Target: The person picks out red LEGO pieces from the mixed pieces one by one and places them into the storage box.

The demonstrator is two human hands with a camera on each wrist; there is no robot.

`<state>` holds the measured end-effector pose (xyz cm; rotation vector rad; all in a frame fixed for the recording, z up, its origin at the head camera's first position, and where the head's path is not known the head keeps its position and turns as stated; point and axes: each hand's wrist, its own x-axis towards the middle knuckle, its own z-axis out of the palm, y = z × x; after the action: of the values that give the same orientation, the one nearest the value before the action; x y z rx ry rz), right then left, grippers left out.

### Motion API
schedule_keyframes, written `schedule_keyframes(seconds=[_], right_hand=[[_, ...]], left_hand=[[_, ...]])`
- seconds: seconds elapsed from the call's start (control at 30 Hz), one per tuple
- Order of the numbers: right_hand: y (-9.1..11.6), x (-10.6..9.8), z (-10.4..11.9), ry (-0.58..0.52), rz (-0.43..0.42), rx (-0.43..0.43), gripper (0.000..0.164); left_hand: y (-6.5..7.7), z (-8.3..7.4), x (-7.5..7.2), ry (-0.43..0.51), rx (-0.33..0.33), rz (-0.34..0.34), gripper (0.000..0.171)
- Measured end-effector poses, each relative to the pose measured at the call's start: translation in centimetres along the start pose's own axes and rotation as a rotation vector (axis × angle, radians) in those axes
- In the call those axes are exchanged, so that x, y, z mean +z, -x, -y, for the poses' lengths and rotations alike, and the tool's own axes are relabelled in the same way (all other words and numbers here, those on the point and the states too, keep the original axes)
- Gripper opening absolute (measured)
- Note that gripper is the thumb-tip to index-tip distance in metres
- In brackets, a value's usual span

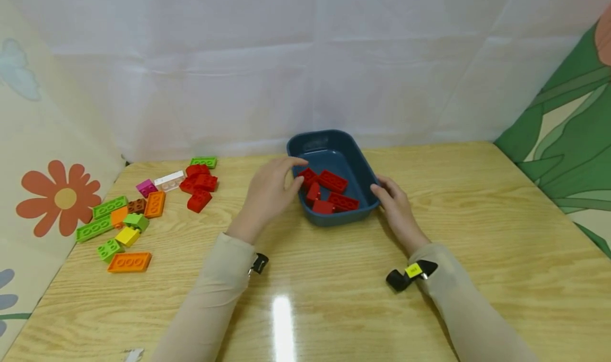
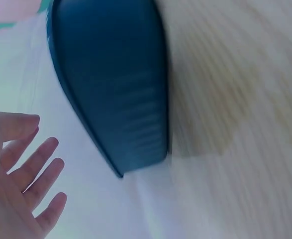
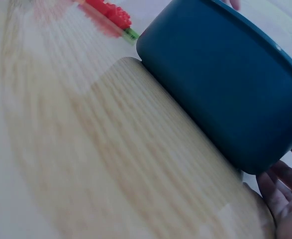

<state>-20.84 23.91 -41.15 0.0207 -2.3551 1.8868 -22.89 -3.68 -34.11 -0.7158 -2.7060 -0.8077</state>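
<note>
A dark blue plastic bin [image 1: 341,220] stands on the table with several red toy bricks [image 1: 332,180] inside. My left hand [image 1: 272,187] hovers at the bin's left rim, thumb and fingers apart. In the left wrist view, that same hand [image 2: 16,184] has loosely spread fingers and holds nothing, beside the bin's wall [image 2: 116,89]. At the bin's near right corner, my right hand [image 1: 395,208] holds the wall, with the thumb at the rim and the fingers outside. The right wrist view shows its fingers [image 3: 285,174] against the bin's outer side.
Left of the bin lies a pile of red bricks [image 1: 199,200], with a green brick [image 1: 203,162] behind it. Farther left are scattered orange, green, yellow, brown, pink and white bricks, including a long orange brick [image 1: 129,262]. A white cloth [image 1: 229,75] hangs along the table's back edge.
</note>
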Motion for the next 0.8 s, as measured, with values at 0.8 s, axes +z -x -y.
schedule_keyframes(seconds=[0.8], right_hand=[[0.0, 0.0, 0.0, 0.013, 0.007, 0.002, 0.054]], left_hand=[[2.9, 7.6, -5.7, -0.036, -0.293, -0.109, 0.035]])
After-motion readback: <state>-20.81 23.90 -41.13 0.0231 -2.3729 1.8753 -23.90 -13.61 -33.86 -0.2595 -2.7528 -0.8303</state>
